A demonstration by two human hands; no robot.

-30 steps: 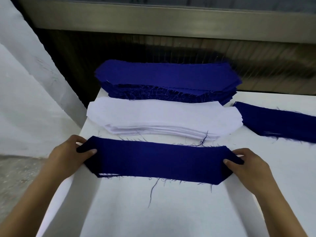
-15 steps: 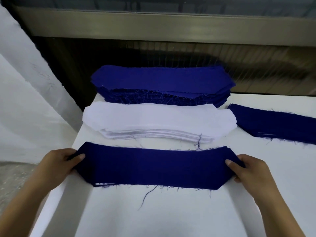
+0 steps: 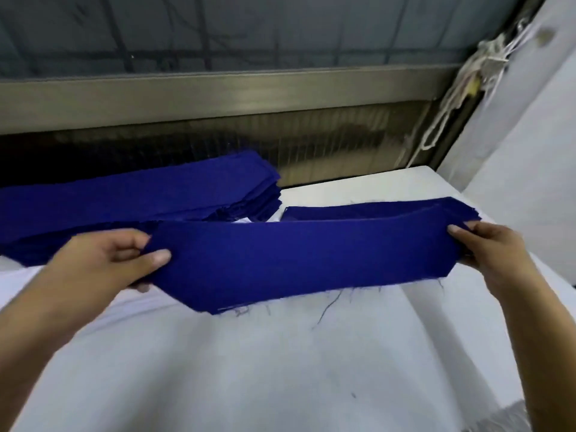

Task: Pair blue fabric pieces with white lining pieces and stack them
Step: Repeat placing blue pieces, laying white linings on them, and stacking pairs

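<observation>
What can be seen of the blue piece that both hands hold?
The blue piece is a long strip of dark blue woven cloth with both ends cut to slanted corners. Loose threads hang from its lower edge. It is stretched nearly flat, lifted above the white table. The left hand pinches its left end and the right hand its right end. Behind it lie a blue stack at left and a thinner pile at right. No lining shows under it.
</observation>
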